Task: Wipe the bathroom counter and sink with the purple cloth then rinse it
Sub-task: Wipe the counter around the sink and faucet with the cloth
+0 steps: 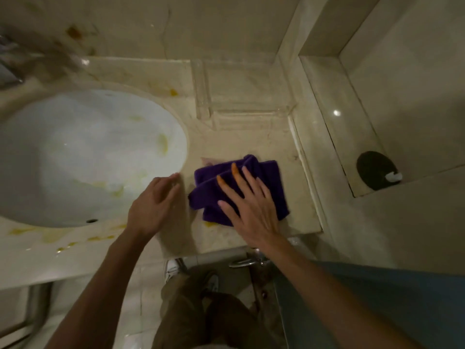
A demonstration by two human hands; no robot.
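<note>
Head view, near to far.

Two bare forearms come up from the bottom edge, both reaching forward over the bench (251, 139).

Right hand (247, 205): palm down, flat on the purple cloth (261, 172), fingers spread wide and straight, pointing away and slightly left. No pinch, no curl; the grip is a flat open press on the cloth, not a grasp. Two fingertips (234, 170) show orange staining.

Left hand (153, 202): palm down on the bench just beside the sink rim, fingers together and loosely bent, tips pointing toward the cloth. Holding nothing. Close to the cloth's left edge, but I can't tell whether it touches.

Cloth: one, folded into several layers, lying on the beige stone bench between the sink and the bench's right edge, near the front.

Sink (83, 157): one, white oval basin, left of the cloth. Yellow smears inside: several, along its right wall and near the front. One dark overflow hole at the front.

More yellow streaks (65, 235) on the bench in front of the sink; one small spot by the cloth's near edge; one behind the sink.

Far right: one dark round object (375, 170) with a white piece on a separate ledge, too dim to identify.
</note>
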